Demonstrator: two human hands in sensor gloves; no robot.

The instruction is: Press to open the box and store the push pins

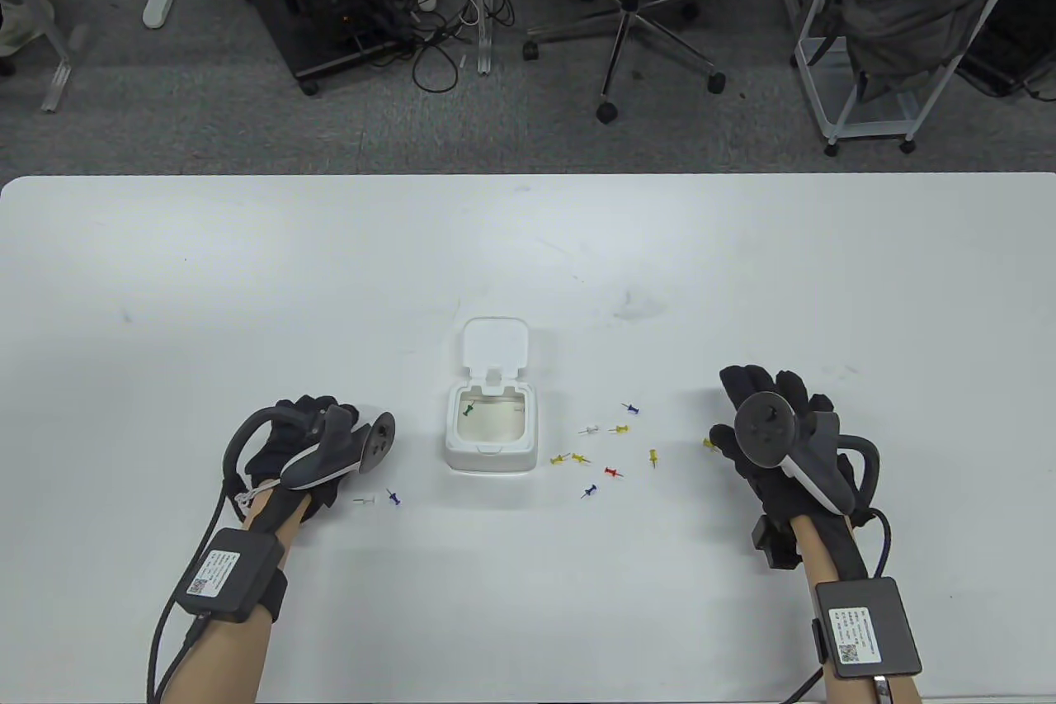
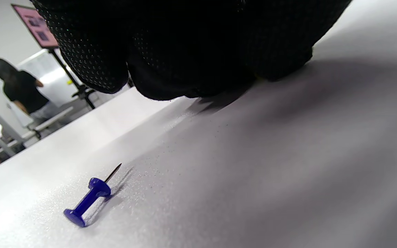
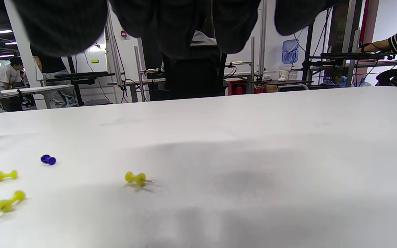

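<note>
The small white box (image 1: 488,440) stands open at the table's middle, its lid (image 1: 493,342) flipped back. A green push pin (image 1: 469,410) lies inside. Several coloured pins (image 1: 610,473) lie scattered right of the box. My left hand (image 1: 318,417) rests on the table left of the box, fingers curled together (image 2: 191,69) with nothing seen in them. A blue pin (image 1: 393,498) (image 2: 88,199) and a clear pin (image 1: 363,500) lie just behind it. My right hand (image 1: 759,407) hovers right of the pins, fingers (image 3: 191,27) spread and empty. A yellow pin (image 1: 708,443) (image 3: 135,178) lies by its thumb.
The white table (image 1: 528,258) is bare behind the box. Beyond its far edge stand an office chair (image 1: 635,2), cables and a white rack (image 1: 899,35). The right wrist view shows two more yellow pins (image 3: 3,175) and a blue one (image 3: 48,159) at the left.
</note>
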